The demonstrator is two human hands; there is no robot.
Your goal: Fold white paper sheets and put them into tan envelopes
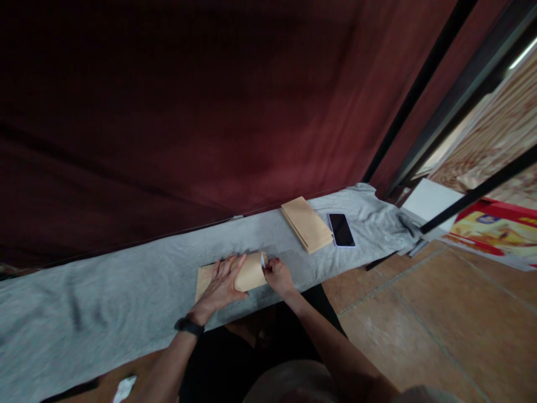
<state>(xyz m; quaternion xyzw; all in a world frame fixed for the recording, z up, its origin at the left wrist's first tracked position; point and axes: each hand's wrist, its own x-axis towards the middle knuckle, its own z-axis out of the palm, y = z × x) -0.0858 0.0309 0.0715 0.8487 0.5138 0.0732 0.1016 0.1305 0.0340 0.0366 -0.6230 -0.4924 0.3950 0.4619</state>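
A brown paper envelope [251,272] lies on a grey cloth [126,296] in front of me. My left hand [221,284] presses flat on the envelope with its fingers spread; a dark band is on that wrist. My right hand [277,275] is closed at the envelope's right end, pinching a small white strip [263,259] at the flap. What exactly the strip is, I cannot make out.
A stack of brown envelopes [306,224] lies further right on the cloth, with a dark phone [341,229] beside it. A dark red curtain [188,112] hangs behind. Tiled floor [440,330] lies right; a crumpled white scrap [125,387] lies below left.
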